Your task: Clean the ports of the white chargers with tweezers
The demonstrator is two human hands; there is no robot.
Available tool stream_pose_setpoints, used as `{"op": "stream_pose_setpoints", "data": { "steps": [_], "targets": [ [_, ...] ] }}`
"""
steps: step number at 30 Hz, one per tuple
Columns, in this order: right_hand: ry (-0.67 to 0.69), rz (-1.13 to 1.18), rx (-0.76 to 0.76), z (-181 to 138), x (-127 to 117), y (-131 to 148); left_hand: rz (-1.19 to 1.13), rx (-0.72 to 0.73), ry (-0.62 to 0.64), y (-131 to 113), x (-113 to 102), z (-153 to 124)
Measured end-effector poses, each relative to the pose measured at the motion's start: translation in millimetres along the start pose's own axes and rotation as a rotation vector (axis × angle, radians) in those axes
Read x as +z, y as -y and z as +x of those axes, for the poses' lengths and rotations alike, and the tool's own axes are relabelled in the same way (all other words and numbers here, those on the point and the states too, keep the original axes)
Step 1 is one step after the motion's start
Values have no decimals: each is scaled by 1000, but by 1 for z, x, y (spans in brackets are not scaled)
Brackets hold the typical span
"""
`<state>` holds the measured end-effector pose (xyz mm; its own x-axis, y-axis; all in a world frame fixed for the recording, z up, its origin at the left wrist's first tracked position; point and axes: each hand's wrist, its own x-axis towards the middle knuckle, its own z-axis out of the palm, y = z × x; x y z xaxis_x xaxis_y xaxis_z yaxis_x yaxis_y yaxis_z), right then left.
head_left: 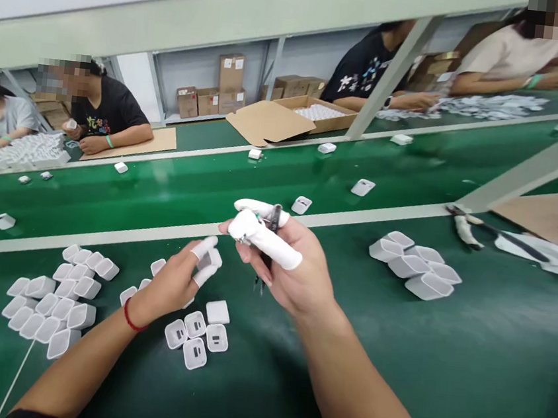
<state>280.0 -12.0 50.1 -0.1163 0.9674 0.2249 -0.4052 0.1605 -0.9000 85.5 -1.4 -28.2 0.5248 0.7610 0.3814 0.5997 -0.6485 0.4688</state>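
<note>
My left hand (171, 284) wears white finger cots and pinches a small white square plastic case (210, 260) between thumb and fingertip. To its right, my right hand (286, 256), also with white finger cots, is closed around a thin dark item (275, 218) whose two narrow ends stick out below the fingers. Its kind is mostly hidden. A little green and metal shows at the pinched fingertips. Beneath my left hand stand several open white cases with dark slots in the bottom (195, 353), beside one white case (218, 312) lying face down.
Many white cases (51, 328) stand grouped on the left of the green table, and several more (408, 266) on the right. Pliers (465, 228) lie farther right. A green conveyor belt (176, 188) carries scattered white cases. Co-workers sit beyond it; a slanted post (533, 162) rises at right.
</note>
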Motion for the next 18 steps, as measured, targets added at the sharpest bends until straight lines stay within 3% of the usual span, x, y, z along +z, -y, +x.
{"op": "stream_pose_setpoints", "data": {
  "steps": [2,4,7,11,14,18],
  "targets": [
    [20,-34,3,-2,1,-1,-86,57,-254,-2,-8,3],
    [38,-65,16,-3,2,-2,-134,126,-429,-2,-14,6],
    [46,-125,8,-3,3,-9,-133,245,-552,0,-20,10],
    [40,-205,-83,-1,3,-19,33,368,-683,3,-25,15],
    [31,-238,-148,-1,4,-25,9,358,-641,6,-28,14],
    [30,-346,-232,-4,6,-29,-381,169,-427,8,-27,9]
  ]
}}
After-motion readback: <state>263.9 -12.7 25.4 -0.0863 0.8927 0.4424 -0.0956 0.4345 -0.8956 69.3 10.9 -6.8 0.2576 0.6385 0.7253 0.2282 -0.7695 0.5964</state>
